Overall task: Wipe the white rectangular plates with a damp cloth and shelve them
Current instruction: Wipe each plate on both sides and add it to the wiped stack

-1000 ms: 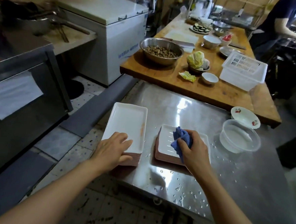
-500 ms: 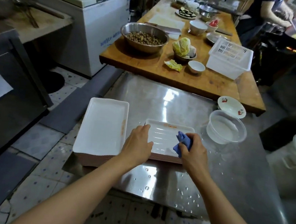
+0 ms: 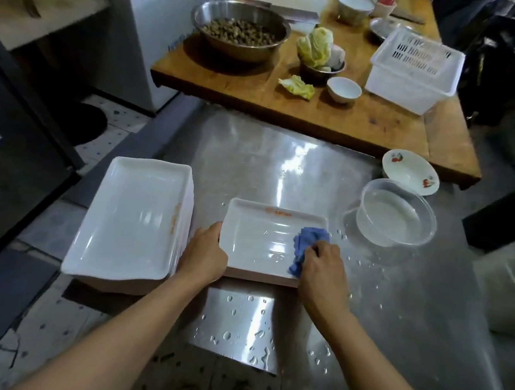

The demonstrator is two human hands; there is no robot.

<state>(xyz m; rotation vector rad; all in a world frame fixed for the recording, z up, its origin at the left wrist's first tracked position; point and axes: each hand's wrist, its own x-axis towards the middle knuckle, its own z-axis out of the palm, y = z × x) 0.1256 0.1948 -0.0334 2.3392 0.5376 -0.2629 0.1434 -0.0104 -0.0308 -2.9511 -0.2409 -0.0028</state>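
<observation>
Left hand: the left hand (image 3: 205, 253) grips the left short edge of the top plate (image 3: 265, 236), fingers curled round its rim.
Right hand: the right hand (image 3: 321, 267) pinches a bunched blue cloth (image 3: 306, 248) and presses it on the plate's right end.
Plates: two stacks on the steel counter (image 3: 394, 311). The taller stack (image 3: 133, 216) sits at the counter's left edge; the one being wiped lies just beside it, near the front edge (how many plates each stack holds, I cannot count).
Water: one clear tub (image 3: 396, 213) toward the counter's right side, drops scattered round it.
Bowls: one flowered bowl (image 3: 410, 172) at the counter's back edge, touching the tub.
Wooden table (image 3: 331, 120): one steel bowl (image 3: 240, 29) of brown pieces, one white basket (image 3: 414, 68), one small white cup (image 3: 343, 89), cabbage leaves (image 3: 316, 48) in a dish.
</observation>
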